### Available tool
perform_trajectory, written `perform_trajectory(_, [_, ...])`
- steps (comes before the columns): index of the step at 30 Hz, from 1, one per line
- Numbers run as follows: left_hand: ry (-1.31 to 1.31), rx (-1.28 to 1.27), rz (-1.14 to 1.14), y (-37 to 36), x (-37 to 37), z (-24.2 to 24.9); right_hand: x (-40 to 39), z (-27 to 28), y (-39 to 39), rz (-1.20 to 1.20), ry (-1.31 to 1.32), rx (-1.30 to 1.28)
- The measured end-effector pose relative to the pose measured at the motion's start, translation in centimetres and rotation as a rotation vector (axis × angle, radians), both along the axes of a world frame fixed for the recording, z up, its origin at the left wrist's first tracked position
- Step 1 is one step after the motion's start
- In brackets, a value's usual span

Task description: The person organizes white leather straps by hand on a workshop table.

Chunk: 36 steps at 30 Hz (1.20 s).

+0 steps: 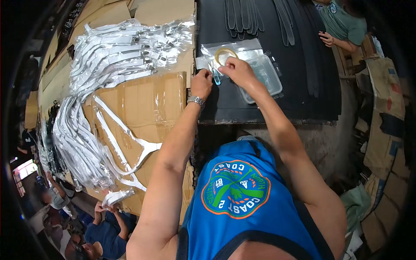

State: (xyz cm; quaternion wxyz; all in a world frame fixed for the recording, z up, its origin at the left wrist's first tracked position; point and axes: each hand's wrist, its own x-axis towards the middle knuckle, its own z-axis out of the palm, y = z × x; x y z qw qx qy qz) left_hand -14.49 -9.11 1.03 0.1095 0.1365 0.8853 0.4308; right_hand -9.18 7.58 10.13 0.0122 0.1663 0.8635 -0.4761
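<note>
My left hand, with a metal watch on the wrist, is at the edge of the black table, its fingers closed beside small scissors with light blue handles. What it pinches is too small to make out. My right hand is just to the right, fingertips pressed together near the scissors; anything between them is hidden. A roll of yellowish tape lies on clear plastic bags just beyond my right hand. Beside it, partly under my forearm, is a clear plastic container.
Bagged white straps are heaped on cardboard at the left, with more hanging lower. A loose white strap lies on a taped carton. Black straps lie at the table's back. Other people are at upper right and lower left.
</note>
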Motion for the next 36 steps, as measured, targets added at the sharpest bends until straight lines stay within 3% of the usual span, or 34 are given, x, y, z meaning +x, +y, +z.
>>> perform_trajectory(2, [0.096,-0.037,-0.011,0.1,0.4,0.6,0.9,0.9,1.0,-0.014,0.116,-0.157])
perform_trajectory(6, [-0.060,-0.208,-0.046,-0.7,1.7,2.9,2.8,4.7,1.4,0.004,0.225,-0.272])
perform_trajectory(11, [-0.006,-0.105,0.090,-4.7,5.7,6.0,4.8,5.1,0.5,-0.007,0.278,0.030])
perform_trajectory(13, [-0.182,0.077,0.072,-6.8,6.9,3.0,5.1,5.1,-0.2,-0.047,0.194,0.071])
perform_trajectory(15, [-0.795,0.319,0.045,-7.9,7.9,7.4,6.1,6.3,-2.1,0.045,0.306,0.143])
perform_trajectory(17, [-1.152,0.580,0.113,-8.6,9.2,9.1,6.7,5.3,-4.1,0.256,0.372,0.212])
perform_trajectory(19, [-1.267,0.710,0.078,-9.2,9.8,10.6,6.7,4.9,-6.8,0.573,0.591,0.464])
perform_trajectory(20, [-1.311,0.769,0.064,-9.7,9.9,10.6,7.2,4.2,-8.0,0.600,0.597,0.414])
perform_trajectory(23, [-1.362,0.857,0.082,-11.0,9.8,7.2,7.7,3.0,-10.2,0.670,0.535,0.348])
perform_trajectory(28, [-1.455,0.991,0.011,-10.4,8.5,4.5,7.2,1.1,-10.9,0.832,0.484,0.446])
perform_trajectory(29, [-1.329,0.937,0.162,-9.5,8.8,9.7,7.2,0.8,-11.2,0.814,0.578,0.426])
perform_trajectory(30, [-1.289,0.912,0.013,-10.4,8.0,2.7,7.5,0.1,-11.1,0.808,0.563,0.398])
perform_trajectory(31, [-1.152,0.903,-0.056,-10.4,8.2,5.8,7.7,0.4,-11.0,0.826,0.539,0.463])
perform_trajectory(32, [-1.303,0.720,-0.067,-9.1,6.6,4.0,8.2,-0.2,-10.5,0.790,0.533,0.397])
perform_trajectory(33, [-1.350,0.707,0.008,-8.4,6.3,5.5,8.8,-0.8,-10.3,0.767,0.504,0.405])
perform_trajectory(36, [-1.272,0.603,-0.060,-7.9,5.4,4.2,10.2,0.8,-9.2,0.679,0.511,0.309])
